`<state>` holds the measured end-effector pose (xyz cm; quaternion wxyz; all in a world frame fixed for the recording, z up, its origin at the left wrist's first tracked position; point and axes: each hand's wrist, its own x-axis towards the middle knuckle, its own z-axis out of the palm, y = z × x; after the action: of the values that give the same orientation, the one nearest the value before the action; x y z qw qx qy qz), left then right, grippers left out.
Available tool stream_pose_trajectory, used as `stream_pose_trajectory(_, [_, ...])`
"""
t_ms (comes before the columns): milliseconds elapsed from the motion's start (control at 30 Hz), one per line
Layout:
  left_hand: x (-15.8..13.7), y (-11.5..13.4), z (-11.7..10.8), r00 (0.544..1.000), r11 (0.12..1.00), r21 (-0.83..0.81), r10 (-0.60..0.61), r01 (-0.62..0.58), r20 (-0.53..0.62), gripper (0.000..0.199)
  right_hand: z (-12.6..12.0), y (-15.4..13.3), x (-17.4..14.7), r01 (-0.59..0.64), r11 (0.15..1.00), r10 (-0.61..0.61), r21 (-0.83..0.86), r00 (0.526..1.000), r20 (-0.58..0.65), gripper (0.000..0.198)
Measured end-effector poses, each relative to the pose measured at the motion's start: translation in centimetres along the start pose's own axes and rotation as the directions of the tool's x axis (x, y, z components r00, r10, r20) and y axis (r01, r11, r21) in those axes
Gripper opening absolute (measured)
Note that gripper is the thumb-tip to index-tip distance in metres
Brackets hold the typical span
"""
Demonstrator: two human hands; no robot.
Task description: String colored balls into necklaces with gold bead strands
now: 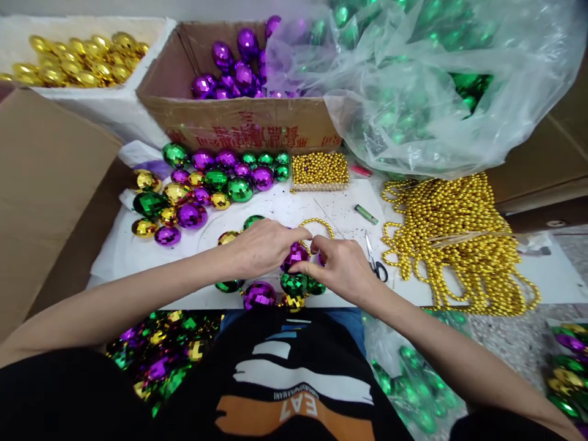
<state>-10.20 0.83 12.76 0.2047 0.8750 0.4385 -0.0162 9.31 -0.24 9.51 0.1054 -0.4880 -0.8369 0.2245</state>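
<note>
In front of the bead box point(320, 173), the left hand point(269, 245) and right hand point(344, 266) meet at a purple bauble point(295, 253); I cannot tell whether either grip is closed on anything. A loose pinch could let the round bauble slip, and a tug could snag the gold strand point(321, 221) nearer the bead box.

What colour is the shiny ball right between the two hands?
The ball is purple; the head view shows it best.
</note>
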Motion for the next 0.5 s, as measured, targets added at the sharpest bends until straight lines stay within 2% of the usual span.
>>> stream_pose_trajectory(100, [0.2,0.0,0.1,1.0,0.999,0.042,0.014,-0.015,0.021,0.027,0.5,0.0,-0.2,-0.002,0.993,0.0,-0.117,1.0,-0.016,0.05])
stream_pose_trajectory(200, [0.1,0.6,-0.6,0.999,0.99,0.14,-0.021,0.016,0.035,0.024,0.6,0.0,-0.1,0.019,0.979,-0.032,-0.203,0.998,-0.058,0.033])
stream_pose_trajectory(267, [0.0,1.3,-1.3,0.996,0.98,0.198,-0.043,0.026,0.082,0.024,0.4,0.2,0.2,0.02,0.975,-0.043,-0.223,0.994,-0.099,0.02])
stream_pose_trajectory(367, [-0.2,1.9,-2.4,0.984,0.974,0.223,-0.077,0.04,0.158,0.027,-0.3,0.3,0.4,0.032,0.992,-0.045,-0.12,0.993,-0.113,0.014])
stream_pose_trajectory(500, [-0.1,1.9,-3.0,0.978,0.985,0.152,-0.106,0.078,0.182,0.02,-1.2,0.0,0.2,0.047,0.987,-0.047,0.153,0.999,-0.006,0.018])
